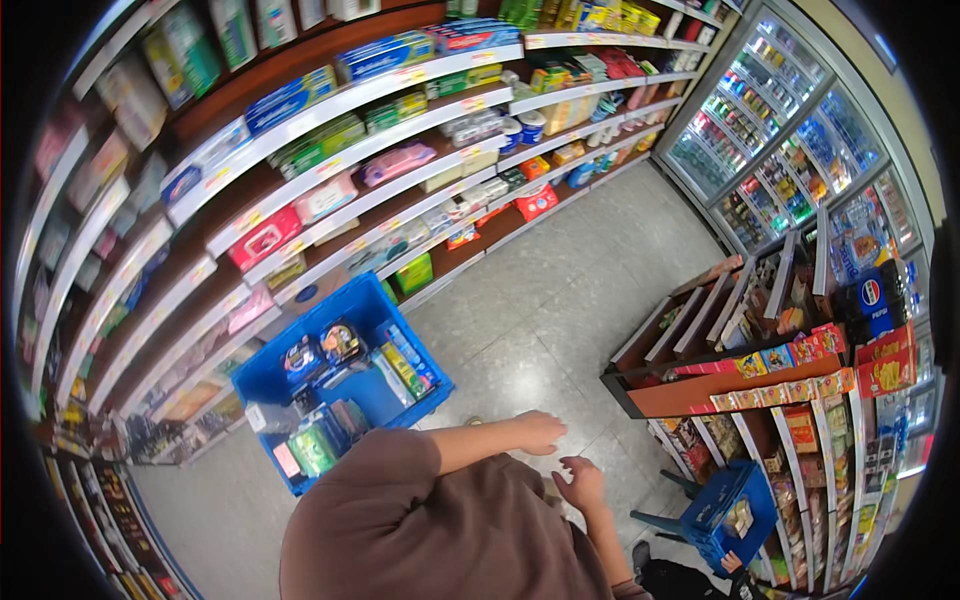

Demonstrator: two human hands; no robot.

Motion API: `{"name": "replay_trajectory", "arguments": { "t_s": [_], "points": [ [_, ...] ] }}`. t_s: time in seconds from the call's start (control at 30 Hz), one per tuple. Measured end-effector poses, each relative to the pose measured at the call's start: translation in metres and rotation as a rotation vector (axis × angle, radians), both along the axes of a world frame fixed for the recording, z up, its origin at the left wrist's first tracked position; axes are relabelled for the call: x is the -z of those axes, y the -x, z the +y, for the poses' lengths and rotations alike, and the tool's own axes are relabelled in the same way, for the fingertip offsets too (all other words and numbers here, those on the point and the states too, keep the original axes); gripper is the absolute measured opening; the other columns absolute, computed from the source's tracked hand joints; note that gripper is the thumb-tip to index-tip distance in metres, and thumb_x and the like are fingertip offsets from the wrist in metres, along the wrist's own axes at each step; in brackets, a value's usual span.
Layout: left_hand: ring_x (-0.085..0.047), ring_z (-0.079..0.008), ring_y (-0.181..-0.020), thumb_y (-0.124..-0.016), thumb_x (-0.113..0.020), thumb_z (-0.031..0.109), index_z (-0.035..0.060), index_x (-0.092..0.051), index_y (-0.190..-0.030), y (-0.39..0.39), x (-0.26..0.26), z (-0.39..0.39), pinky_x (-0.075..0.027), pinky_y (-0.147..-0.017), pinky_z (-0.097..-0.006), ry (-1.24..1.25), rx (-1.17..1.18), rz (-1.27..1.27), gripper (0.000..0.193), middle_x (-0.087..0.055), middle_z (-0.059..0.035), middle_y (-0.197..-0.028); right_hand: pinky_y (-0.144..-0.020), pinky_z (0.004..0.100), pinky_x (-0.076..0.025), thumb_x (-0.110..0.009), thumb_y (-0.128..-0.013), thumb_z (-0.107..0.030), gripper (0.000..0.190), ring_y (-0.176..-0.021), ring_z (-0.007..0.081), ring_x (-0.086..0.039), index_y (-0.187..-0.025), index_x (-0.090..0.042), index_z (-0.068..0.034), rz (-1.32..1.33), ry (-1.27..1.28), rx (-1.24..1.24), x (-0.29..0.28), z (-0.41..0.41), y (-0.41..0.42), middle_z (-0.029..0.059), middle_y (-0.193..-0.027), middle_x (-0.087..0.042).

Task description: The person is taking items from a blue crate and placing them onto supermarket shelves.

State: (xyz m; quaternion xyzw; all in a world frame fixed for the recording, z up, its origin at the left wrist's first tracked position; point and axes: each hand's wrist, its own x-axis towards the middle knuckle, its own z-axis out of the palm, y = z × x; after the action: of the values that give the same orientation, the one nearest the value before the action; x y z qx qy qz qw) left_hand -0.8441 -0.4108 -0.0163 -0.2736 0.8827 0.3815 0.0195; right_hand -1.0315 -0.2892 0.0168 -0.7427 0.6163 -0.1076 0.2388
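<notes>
My left hand [536, 433] hangs in the air over the tiled floor, its forearm reaching across in front of my brown shirt. Nothing shows in it, and its loosely spread fingers are slightly blurred. Close by, my right hand [581, 484] is also without an object, with its fingers curled and apart. The two hands do not touch. To the left of them is a blue plastic crate [241, 390] holding round packs [341, 341], several upright narrow boxes [405, 364] and a green pack [311, 448]. My shoulder hides part of its near side.
Stocked wall shelves [360, 180] curve along the left and far side. Glass-door drinks coolers [780, 127] stand at the far right. A gondola shelf end [675, 397] juts in at right. Another blue crate [701, 517] is near a person's hand [731, 561]. Grey floor tiles [517, 330] lie between.
</notes>
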Motion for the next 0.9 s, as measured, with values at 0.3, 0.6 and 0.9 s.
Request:
{"name": "replay_trajectory", "arguments": {
  "t_s": [0.3, 0.6, 0.9],
  "points": [
    [-0.063, -0.0357, -0.104, -0.085, -0.066, 0.029, 0.0028, -0.060, -0.111, 0.058, 0.006, -0.132, -0.051, -0.087, -0.0472, -0.013, -0.071, 0.065, 0.038, -0.065, -0.0183, -0.107, -0.073, 0.0373, -0.056, -0.076, -0.078, -0.026, 0.034, -0.077, 0.0241, -0.070, -0.105, -0.071, -0.005, -0.145, -0.193, 0.249, 0.046, -0.093, 0.059, 0.0105, -0.091, -0.072],
    [-0.062, -0.0361, -0.110, -0.086, -0.064, 0.034, 0.0015, -0.061, -0.116, 0.026, 0.031, -0.204, -0.050, -0.093, -0.0467, -0.217, -0.438, -0.241, 0.044, -0.065, -0.0180, -0.118, -0.068, 0.0379, -0.054, -0.077, -0.079, -0.021, 0.034, -0.075, 0.0282, -0.070, -0.105, -0.068, -0.001, -0.196, -0.134, -0.107, 0.078, -0.321, 0.156, 0.0149, -0.086, -0.071],
    [-0.063, -0.0421, -0.102, -0.089, -0.063, 0.036, 0.0027, -0.059, -0.120, 0.073, -0.027, -0.287, -0.050, -0.086, -0.0487, -0.258, -1.087, 0.049, 0.046, -0.067, -0.0233, -0.112, -0.080, 0.0409, -0.054, -0.073, -0.083, -0.015, 0.028, -0.091, 0.0326, -0.068, -0.106, -0.067, 0.000, -0.111, 0.173, -0.471, -0.045, -0.654, 0.125, 0.0184, -0.100, -0.069]
  ]
}}
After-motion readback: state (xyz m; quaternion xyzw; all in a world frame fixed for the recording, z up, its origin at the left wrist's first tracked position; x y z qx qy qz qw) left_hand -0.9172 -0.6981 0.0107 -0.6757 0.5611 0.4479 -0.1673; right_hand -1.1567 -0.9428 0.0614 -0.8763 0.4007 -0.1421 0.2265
